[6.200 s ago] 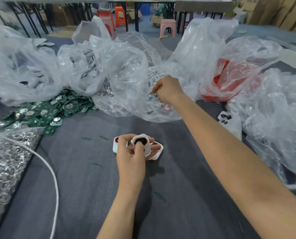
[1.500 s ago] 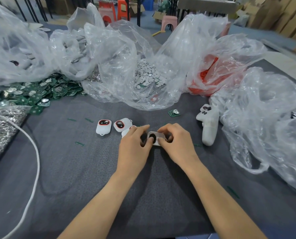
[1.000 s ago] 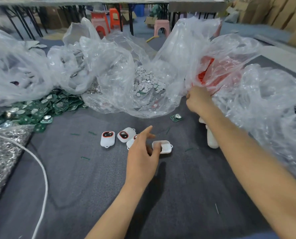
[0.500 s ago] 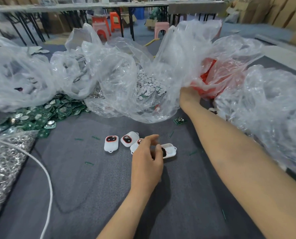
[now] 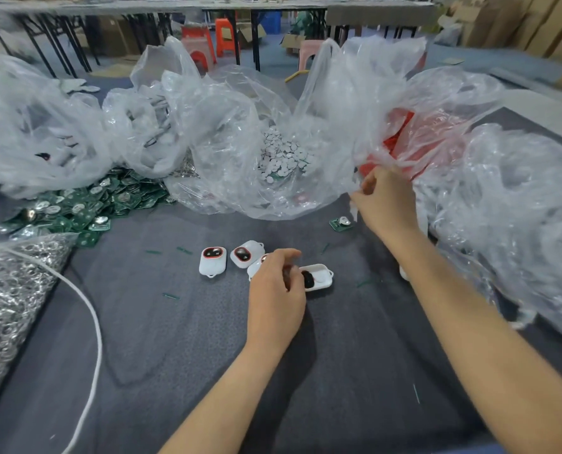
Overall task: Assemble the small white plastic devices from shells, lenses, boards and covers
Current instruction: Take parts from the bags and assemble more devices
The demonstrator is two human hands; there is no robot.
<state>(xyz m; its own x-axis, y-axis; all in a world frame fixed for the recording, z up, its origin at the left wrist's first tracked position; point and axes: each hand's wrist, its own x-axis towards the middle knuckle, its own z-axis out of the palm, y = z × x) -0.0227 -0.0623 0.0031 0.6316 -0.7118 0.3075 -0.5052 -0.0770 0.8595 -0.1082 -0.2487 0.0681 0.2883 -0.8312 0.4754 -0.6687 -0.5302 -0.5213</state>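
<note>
Assembly station, one unit in progress.

Unit: open shell, white, hollow side up on the grey worktop, centre, with a black insert sitting in its left half.

Holding: left grip, fingers curled at the shell's left end, apparently pinching it steady. The contact itself is hidden behind the knuckles.

Fetching: right grip, well apart from the shell, fingers curled at the mouth of the red-parts bag. Whether they hold a red piece or only film cannot be told.

Stock nearby: two finished devices just left of the left grip, a third half hidden behind it; loose board lying near the right grip; board heap at far left; disc bag at the back.

Handling note, as judgement: the step is fetching the next part for the shell. Keep the shell flat and pinned so the insert does not tip out. Draw a single piece clear of the film. Bring it down square over the cavity before pressing.
</note>
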